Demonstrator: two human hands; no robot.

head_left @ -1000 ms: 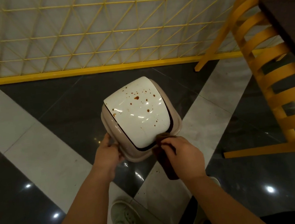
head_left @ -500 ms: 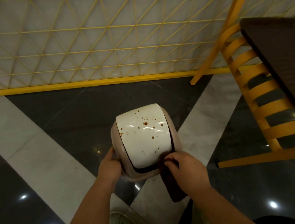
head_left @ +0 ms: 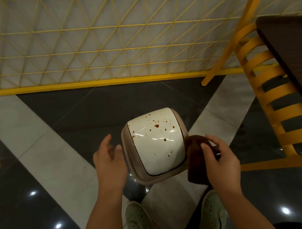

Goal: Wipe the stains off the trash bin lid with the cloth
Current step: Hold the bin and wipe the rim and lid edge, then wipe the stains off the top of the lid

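The right hand (head_left: 220, 161) had its fingers curled around the dark cloth (head_left: 196, 158), which hung just beside the near-right edge of the trash bin lid (head_left: 157, 142); the stains (head_left: 156, 126) lay beyond it, toward the lid's far end. The left hand (head_left: 108, 160) hovered spread and empty just left of the bin, apparently not touching it

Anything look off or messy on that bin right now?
Yes. The white trash bin lid is spattered with brown stains, mostly across its far half, with a few lower near the right edge. None look wiped yet. The right hand holds the brown cloth beside the lid; the left hand hovers open.
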